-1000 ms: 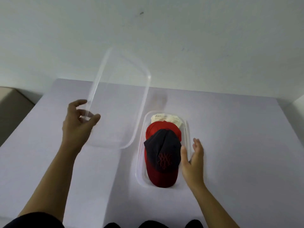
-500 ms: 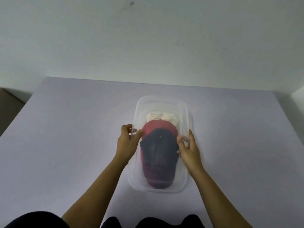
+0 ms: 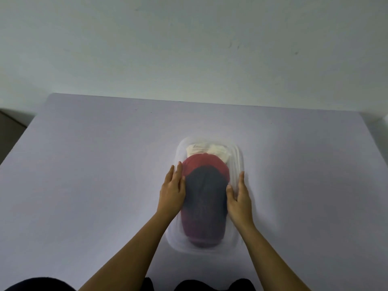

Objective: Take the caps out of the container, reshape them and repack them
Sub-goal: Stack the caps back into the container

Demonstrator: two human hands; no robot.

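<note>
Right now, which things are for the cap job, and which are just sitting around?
For the job: clear container, its lid, dark cap, red cap, cream cap, left hand, right hand.

Just there: table, wall.

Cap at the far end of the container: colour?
Cream/off-white cap, seen through the translucent lid in the head view.

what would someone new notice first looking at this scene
The eye goes to the clear plastic container in the middle of the pale table, its translucent lid on top. Through it show stacked caps: a dark navy cap over a red cap, a cream cap at the far end. The left hand and right hand lie flat along the lid's long sides.
</note>
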